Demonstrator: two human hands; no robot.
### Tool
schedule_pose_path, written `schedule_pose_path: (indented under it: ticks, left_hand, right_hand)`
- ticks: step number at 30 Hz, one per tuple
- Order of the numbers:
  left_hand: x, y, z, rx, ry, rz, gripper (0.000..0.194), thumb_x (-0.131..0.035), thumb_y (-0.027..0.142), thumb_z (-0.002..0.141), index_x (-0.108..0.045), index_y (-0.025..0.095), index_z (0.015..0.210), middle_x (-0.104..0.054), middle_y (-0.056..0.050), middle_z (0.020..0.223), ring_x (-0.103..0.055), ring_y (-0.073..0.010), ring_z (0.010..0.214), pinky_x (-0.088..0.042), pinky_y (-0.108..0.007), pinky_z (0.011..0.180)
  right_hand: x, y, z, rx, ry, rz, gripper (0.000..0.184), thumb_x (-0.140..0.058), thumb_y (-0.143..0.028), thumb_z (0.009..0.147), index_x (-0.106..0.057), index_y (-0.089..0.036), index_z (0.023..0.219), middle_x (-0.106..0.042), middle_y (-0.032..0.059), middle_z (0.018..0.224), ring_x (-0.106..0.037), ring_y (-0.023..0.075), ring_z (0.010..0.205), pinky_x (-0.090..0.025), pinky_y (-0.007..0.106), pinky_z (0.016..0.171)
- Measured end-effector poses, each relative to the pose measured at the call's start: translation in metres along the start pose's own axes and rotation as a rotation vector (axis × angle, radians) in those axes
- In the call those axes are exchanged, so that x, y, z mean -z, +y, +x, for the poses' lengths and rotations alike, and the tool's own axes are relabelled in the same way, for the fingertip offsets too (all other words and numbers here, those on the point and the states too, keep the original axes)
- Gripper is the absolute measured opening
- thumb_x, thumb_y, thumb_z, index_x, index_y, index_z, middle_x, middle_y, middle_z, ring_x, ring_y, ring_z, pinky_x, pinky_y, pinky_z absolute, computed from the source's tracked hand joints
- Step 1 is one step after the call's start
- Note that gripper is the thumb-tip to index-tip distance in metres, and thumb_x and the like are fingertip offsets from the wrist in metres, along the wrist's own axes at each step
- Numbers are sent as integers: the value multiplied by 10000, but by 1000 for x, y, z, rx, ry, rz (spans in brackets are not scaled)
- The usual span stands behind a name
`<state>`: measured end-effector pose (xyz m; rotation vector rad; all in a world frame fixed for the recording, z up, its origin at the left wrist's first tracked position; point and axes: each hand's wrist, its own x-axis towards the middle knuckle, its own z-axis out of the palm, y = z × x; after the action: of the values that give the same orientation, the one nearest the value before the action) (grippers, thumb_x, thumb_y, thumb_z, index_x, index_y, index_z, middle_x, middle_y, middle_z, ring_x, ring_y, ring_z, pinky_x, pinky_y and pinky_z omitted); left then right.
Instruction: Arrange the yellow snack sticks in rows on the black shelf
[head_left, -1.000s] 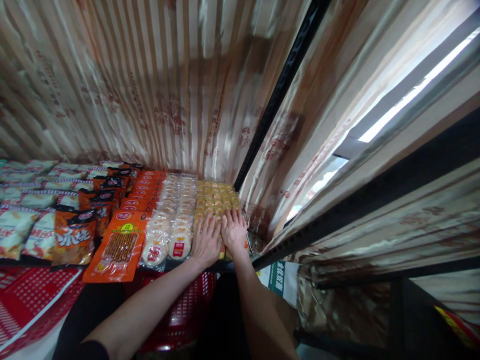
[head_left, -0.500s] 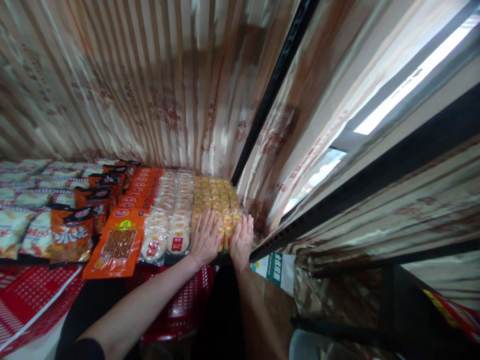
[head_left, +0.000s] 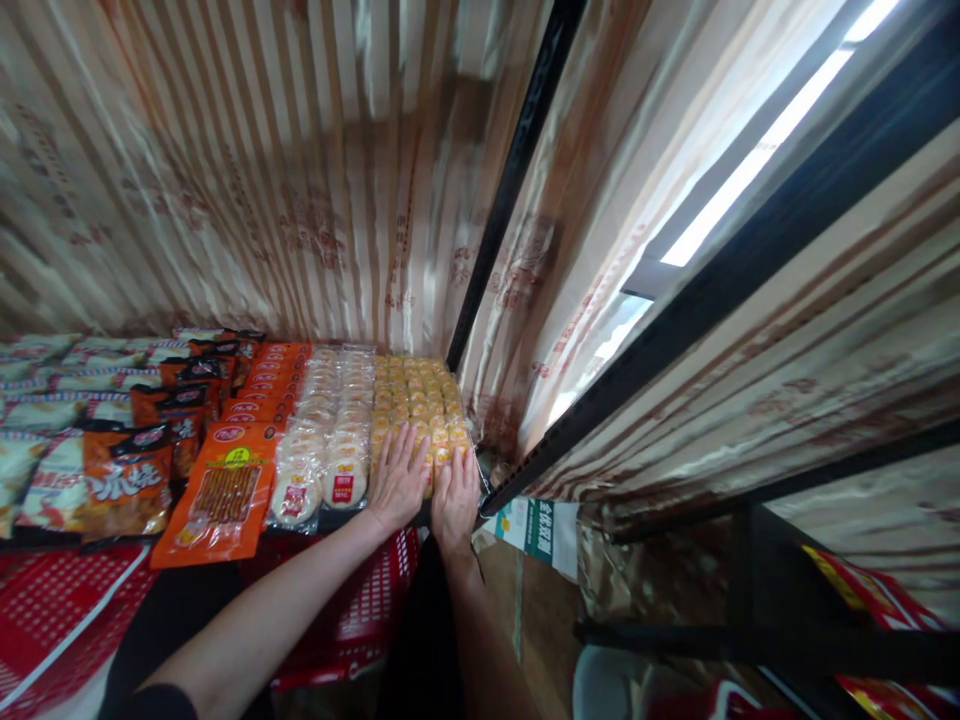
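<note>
Small yellow-wrapped snack packs (head_left: 412, 385) stand in tight rows at the right end of the shelf. My left hand (head_left: 397, 482) lies flat on their front left part, fingers stretched out and pointing away from me. Beside it my right hand (head_left: 455, 500) rests on the front right packs, its fingers straight and nothing held. Just left of my left hand are clear-wrapped stacks of round white crackers (head_left: 346, 465) with red labels. Further left lies an orange packet (head_left: 225, 490) with brown sticks showing through its window, in front of a row of like packets.
Orange-and-black snack bags (head_left: 127, 480) and white snack bags (head_left: 56, 480) fill the shelf's left. Red plastic baskets (head_left: 71, 610) sit below its front edge. A black upright post (head_left: 517, 170) and a slanting black rail (head_left: 675, 320) frame the right, with striped draped sheeting (head_left: 300, 150) behind.
My right hand has moved from the right side of the yellow packs onto their front. My left hand stays on the packs. The view has shifted slightly.
</note>
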<state>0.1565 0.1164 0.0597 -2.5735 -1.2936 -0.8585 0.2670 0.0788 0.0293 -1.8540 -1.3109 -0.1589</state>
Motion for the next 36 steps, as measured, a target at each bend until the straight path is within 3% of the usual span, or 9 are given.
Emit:
schedule_pose_path:
  ticks: [9, 15, 19, 27, 36]
  left_hand:
    - [-6, -1, -1, -26, 3, 6, 478, -390, 315, 901, -407, 145, 1347, -341, -129, 1456, -198, -255, 1388, -199, -469, 1125]
    - [-7, -4, 1, -26, -4, -1, 489, -396, 339, 899, -400, 158, 1353, -339, -128, 1458, -210, -255, 1385, -197, -473, 1127]
    - [-3, -7, 5, -26, -14, -7, 499, -394, 335, 898, -374, 164, 1367, -331, -132, 1461, -190, -260, 1390, -209, -481, 1119]
    - [-4, -8, 18, -28, -32, -19, 499, -412, 361, 889, -409, 161, 1346, -331, -135, 1460, -193, -257, 1389, -196, -465, 1129]
    - [-11, -8, 19, -49, -85, 25, 474, -375, 343, 909, -439, 128, 1326, -381, -124, 1435, -241, -247, 1374, -185, -449, 1139]
  right_hand:
    - [-3, 16, -6, 102, -6, 18, 505, -236, -312, 946, -338, -101, 1393, -350, 185, 1441, -227, 252, 1373, -309, 525, 1052]
    - [0, 8, -6, 103, 6, -9, 509, -244, -306, 945, -293, -112, 1413, -315, 183, 1459, -199, 269, 1383, -317, 538, 1039]
    - [3, 0, 9, 126, 11, -16, 505, -237, -310, 946, -321, -89, 1393, -278, 178, 1476, -162, 257, 1393, -294, 518, 1062]
    - [-7, 4, 62, 44, -25, -21, 552, -192, -366, 946, -443, -33, 1307, -394, 201, 1407, -262, 237, 1357, -283, 467, 1082]
    - [-21, 6, 56, 8, -38, 92, 571, -152, -380, 948, -438, -45, 1312, -482, 180, 1342, -369, 230, 1301, -316, 462, 1069]
